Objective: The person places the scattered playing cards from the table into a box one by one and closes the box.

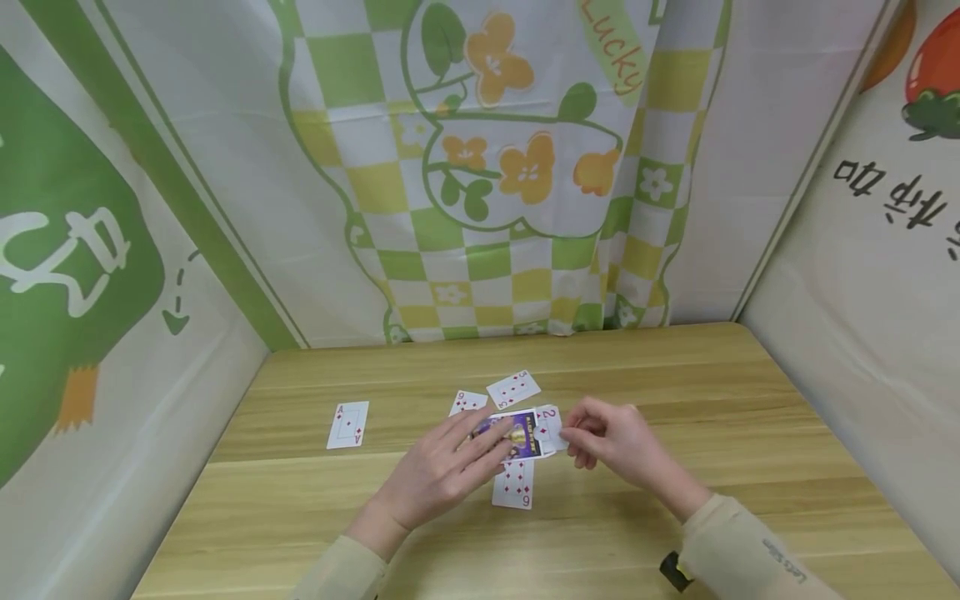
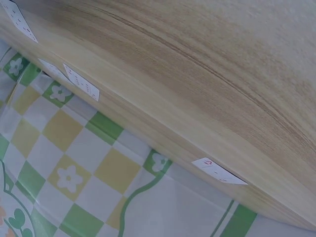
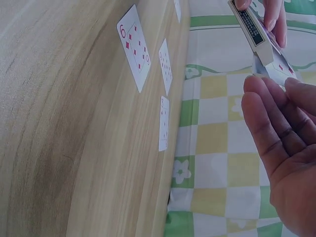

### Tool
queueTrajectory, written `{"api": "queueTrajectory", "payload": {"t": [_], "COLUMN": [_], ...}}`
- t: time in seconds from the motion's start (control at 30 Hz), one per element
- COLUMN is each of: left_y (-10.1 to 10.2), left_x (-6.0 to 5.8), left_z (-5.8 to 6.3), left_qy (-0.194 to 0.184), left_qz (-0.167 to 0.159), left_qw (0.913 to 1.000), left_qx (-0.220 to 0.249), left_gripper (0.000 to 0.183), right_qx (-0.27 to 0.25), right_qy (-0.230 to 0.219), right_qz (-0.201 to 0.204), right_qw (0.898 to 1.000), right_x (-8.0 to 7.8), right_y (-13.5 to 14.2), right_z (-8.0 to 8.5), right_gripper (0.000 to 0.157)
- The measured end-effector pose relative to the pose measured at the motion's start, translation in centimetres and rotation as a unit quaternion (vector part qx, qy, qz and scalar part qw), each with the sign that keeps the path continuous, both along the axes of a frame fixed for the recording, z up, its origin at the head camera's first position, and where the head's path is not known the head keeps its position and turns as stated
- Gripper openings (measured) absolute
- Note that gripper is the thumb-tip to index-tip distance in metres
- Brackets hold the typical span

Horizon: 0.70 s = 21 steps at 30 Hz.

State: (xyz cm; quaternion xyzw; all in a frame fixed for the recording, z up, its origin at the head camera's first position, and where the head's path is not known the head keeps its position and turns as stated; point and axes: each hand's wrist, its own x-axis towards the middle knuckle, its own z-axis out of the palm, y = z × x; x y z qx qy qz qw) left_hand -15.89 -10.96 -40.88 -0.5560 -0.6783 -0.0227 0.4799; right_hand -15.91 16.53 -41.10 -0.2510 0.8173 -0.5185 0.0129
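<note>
The ace (image 1: 348,425) lies on the table (image 1: 622,533), left of the box (image 1: 527,436).

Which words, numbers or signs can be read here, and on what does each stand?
"Lucky": hanging cloth.
"A": leftmost card.
"2": protruding card.
"9": card left of the far card.
"6": nearest card.
"3" or "5", unclear: far card.
Red diamond signs: these cards.
"Let's", then a blurred word: right sleeve.
Too small: print on the card box.
Unreadable: characters on left wall and right wall.
</note>
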Motion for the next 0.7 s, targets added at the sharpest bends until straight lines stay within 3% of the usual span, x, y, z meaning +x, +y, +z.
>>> {"api": "queueTrajectory", "payload": {"t": [0.17, 0.43, 0.7], "left_y": [-0.03, 0.01, 0.05], "left_x": [-0.01, 0.03, 0.05], "left_z": [-0.13, -0.02, 0.10], "left_qy": [-0.005, -0.002, -0.002], "left_qz": [0.002, 0.003, 0.001], "left_qw": [1.0000, 1.0000, 1.0000], "left_qx": [0.000, -0.003, -0.001], "left_gripper": [0.024, 0.024, 0.023], "right_qx": [0.008, 0.029, 0.034], "right_qy": [0.023, 0.111, 0.127], "right_qz": [0.003, 0.028, 0.045], "right_qw": [1.000, 0.993, 0.990], "right_x": [0.16, 0.03, -0.08], "right_y": [-0.13, -0.13, -0.23], "right_z": [0.02, -0.13, -0.47], "right_gripper": [0.007, 0.010, 0.013]}}
